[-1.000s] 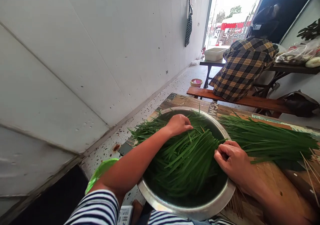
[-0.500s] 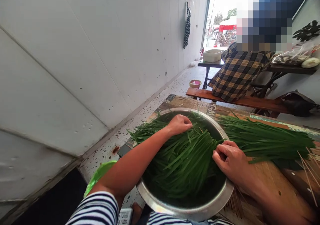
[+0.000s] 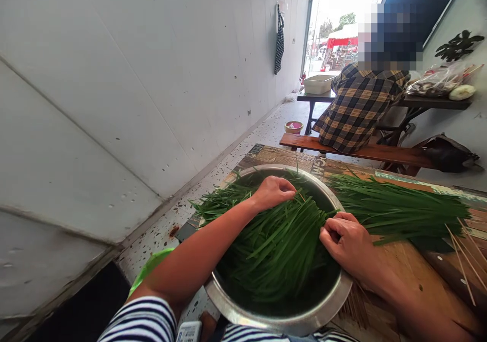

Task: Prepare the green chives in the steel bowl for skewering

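A steel basin (image 3: 283, 324) full of long green garlic chives (image 3: 281, 250) stands in front of me. My left hand (image 3: 274, 194) reaches over it, fingers pinched on a thin bamboo skewer (image 3: 301, 195), of which only a short piece shows. The skewer runs into a fanned row of chives. At the basin's right rim my right hand (image 3: 344, 238) is closed on the ends of that row, its thumb and forefinger pressed together. The chives hang down from there into the basin, and more stick out past its left rim.
Another pile of chives (image 3: 403, 207) lies on the wooden table (image 3: 403, 266) to the right. Loose skewers (image 3: 462, 261) are at the right edge and beside the basin. A person in a plaid shirt (image 3: 361, 108) sits ahead on a bench (image 3: 395, 154).
My left hand has shifted slightly right, nearer the fanned chives. My right hand keeps its grip at the rim. The whole view has turned a little.
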`<state>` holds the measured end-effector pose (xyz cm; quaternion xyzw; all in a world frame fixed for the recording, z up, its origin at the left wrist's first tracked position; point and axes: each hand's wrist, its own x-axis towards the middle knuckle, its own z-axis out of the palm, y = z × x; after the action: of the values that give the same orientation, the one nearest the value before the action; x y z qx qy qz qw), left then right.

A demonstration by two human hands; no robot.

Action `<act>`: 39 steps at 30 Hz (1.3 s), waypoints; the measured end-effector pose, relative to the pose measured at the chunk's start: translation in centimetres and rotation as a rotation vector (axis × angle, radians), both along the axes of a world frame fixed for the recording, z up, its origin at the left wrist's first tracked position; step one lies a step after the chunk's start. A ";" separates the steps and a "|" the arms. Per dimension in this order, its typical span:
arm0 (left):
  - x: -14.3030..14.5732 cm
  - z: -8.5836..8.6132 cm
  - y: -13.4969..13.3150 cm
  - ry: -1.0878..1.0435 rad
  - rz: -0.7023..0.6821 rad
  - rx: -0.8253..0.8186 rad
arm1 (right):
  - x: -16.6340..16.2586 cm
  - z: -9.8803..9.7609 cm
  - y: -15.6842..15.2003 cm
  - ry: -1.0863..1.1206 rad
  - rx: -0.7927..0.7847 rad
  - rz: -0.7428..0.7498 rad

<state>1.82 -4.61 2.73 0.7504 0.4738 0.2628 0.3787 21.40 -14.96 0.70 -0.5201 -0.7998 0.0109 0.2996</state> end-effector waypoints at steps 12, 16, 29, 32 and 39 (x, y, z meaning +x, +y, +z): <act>0.2 -0.1 -0.3 0.037 0.027 0.110 | 0.1 -0.3 0.1 -0.004 0.010 0.002; 0.2 -0.4 -0.1 0.044 0.023 0.139 | 0.1 -0.2 0.1 -0.006 0.018 0.006; -1.1 1.7 -0.3 0.128 -0.101 0.177 | 0.2 -0.3 0.1 -0.007 0.015 0.002; -1.3 1.1 0.2 0.250 0.018 0.184 | 0.2 -0.4 0.1 -0.006 0.003 0.001; -0.6 -0.1 0.1 0.562 -0.040 0.098 | 0.1 -0.2 0.1 -0.009 0.023 0.013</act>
<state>1.24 -4.53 2.63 0.8204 0.5321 0.0593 0.2009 21.52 -14.82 0.47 -0.5116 -0.8045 0.0014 0.3017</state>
